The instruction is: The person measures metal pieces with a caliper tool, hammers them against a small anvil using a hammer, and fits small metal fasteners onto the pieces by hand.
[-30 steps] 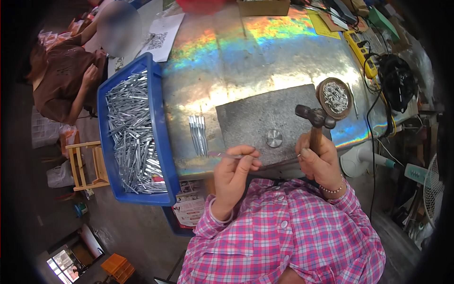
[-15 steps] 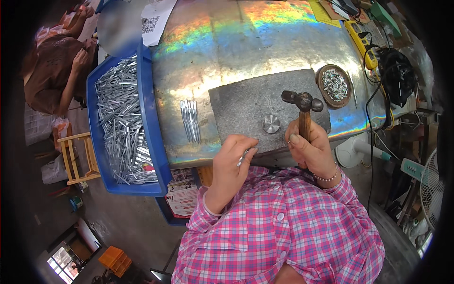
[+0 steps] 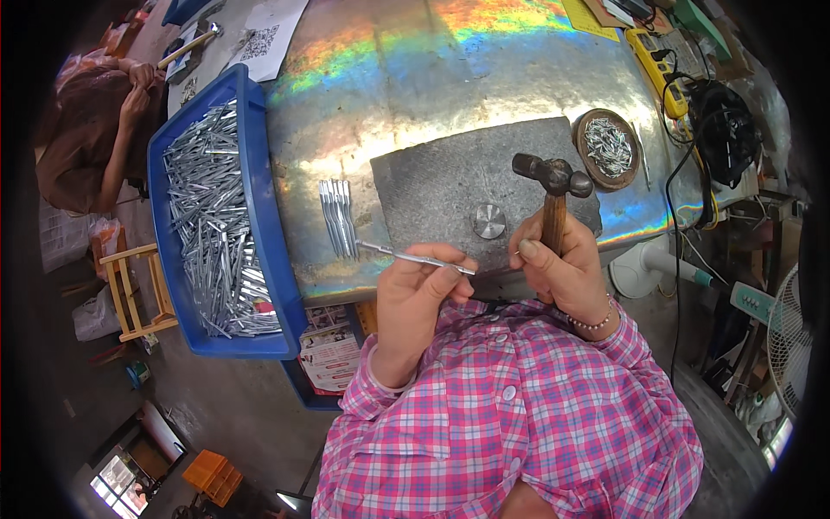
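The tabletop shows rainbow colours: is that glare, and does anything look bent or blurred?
Head view: rainbow bands and whitish patches on the tabletop look like reflected light; head view: its near edge bows, and the corners are black; head view: the hammer looks fairly crisp.

From my head, 1 fisheye camera looks down and forward, near my left hand [image 3: 410, 304] and right hand [image 3: 571, 281], taking in the metal tabletop [image 3: 484, 95].

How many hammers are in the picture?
2 in sight. A dark metal hammer with a brown wooden handle is in the person's right hand; what looks like another, a pale-handled hammer, is at upper left near the co-worker's hands. Others may be hidden.
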Action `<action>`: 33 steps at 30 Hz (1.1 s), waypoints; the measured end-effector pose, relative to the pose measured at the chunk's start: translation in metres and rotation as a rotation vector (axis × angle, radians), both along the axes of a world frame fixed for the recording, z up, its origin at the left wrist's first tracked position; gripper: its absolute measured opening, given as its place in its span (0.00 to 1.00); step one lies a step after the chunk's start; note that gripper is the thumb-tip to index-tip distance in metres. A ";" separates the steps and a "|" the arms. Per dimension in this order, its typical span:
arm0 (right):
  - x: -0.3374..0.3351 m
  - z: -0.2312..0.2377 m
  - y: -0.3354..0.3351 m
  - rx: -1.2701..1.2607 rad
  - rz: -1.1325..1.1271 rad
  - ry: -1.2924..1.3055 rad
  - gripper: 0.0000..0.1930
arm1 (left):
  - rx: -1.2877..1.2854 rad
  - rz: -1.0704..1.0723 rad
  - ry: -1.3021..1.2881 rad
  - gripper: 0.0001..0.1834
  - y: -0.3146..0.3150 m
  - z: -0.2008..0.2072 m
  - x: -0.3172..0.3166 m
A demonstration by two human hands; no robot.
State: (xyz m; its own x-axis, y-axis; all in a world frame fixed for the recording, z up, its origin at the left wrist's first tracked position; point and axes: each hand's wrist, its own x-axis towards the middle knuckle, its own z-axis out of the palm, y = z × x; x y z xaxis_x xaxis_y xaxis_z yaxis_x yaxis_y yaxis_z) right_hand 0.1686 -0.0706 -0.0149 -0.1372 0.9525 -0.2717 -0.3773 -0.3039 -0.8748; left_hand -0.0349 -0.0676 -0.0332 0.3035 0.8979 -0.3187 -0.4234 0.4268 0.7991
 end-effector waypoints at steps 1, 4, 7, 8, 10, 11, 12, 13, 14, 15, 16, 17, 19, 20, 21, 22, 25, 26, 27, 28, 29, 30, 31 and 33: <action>-0.001 0.003 0.000 -0.004 0.000 -0.002 0.08 | -0.004 0.000 -0.002 0.09 0.001 -0.001 0.002; -0.005 0.005 0.002 0.010 0.024 0.025 0.08 | -0.144 0.033 -0.285 0.08 0.002 -0.003 0.010; -0.008 0.004 0.002 0.052 0.056 -0.025 0.09 | -0.240 0.035 -0.411 0.09 0.003 -0.004 0.015; -0.010 0.001 0.001 0.092 0.054 -0.043 0.09 | -0.259 0.027 -0.449 0.09 0.002 -0.005 0.015; -0.012 0.001 0.001 0.131 0.051 -0.061 0.10 | -0.278 0.017 -0.488 0.09 0.002 -0.005 0.017; -0.013 0.002 0.000 0.121 0.065 -0.067 0.10 | -0.292 0.015 -0.519 0.10 0.002 -0.006 0.017; -0.014 0.002 0.000 0.112 0.078 -0.074 0.10 | -0.306 0.013 -0.549 0.10 0.001 -0.006 0.017; -0.015 0.002 0.000 0.112 0.079 -0.073 0.10 | -0.306 0.013 -0.549 0.10 0.001 -0.007 0.017; -0.017 0.001 0.000 0.134 0.063 -0.090 0.09 | -0.319 0.007 -0.569 0.09 0.001 -0.008 0.018; -0.018 0.001 0.000 0.157 0.047 -0.108 0.09 | -0.331 0.001 -0.590 0.09 0.001 -0.008 0.018; -0.019 0.001 0.000 0.157 0.046 -0.109 0.09 | -0.332 -0.001 -0.590 0.09 0.001 -0.008 0.019; -0.019 0.000 0.000 0.188 0.036 -0.136 0.09 | -0.342 0.005 -0.595 0.09 0.000 -0.007 0.019; -0.019 0.001 0.000 0.220 0.025 -0.163 0.09 | -0.352 0.010 -0.601 0.09 -0.001 -0.006 0.020; -0.018 0.003 0.001 0.219 0.032 -0.189 0.08 | -0.361 0.012 -0.614 0.09 -0.001 -0.007 0.020; -0.018 0.005 0.002 0.218 0.040 -0.214 0.08 | -0.369 0.013 -0.626 0.09 -0.001 -0.007 0.021; -0.018 0.004 0.002 0.218 0.039 -0.215 0.08 | -0.370 0.012 -0.627 0.09 -0.001 -0.007 0.021; -0.019 0.002 0.002 0.273 0.037 -0.248 0.08 | -0.380 0.023 -0.642 0.10 -0.002 -0.007 0.023; -0.019 0.001 0.001 0.280 0.026 -0.258 0.08 | -0.388 0.022 -0.662 0.10 -0.002 -0.006 0.023; -0.020 0.000 0.001 0.287 0.016 -0.268 0.07 | -0.396 0.020 -0.683 0.10 -0.003 -0.006 0.024; -0.019 -0.003 -0.001 0.287 0.016 -0.268 0.07 | -0.395 0.021 -0.683 0.10 -0.003 -0.006 0.024; -0.017 -0.008 -0.002 0.316 0.014 -0.349 0.08 | -0.418 0.021 -0.702 0.10 -0.004 -0.006 0.024; -0.017 -0.012 -0.004 0.345 0.011 -0.430 0.11 | -0.441 0.021 -0.720 0.11 -0.005 -0.007 0.025; -0.017 -0.015 -0.004 0.346 0.011 -0.430 0.11 | -0.440 0.021 -0.721 0.11 -0.005 -0.006 0.026; -0.018 -0.017 -0.005 0.525 -0.086 -0.616 0.14 | -0.422 0.043 -0.641 0.11 -0.004 -0.002 0.028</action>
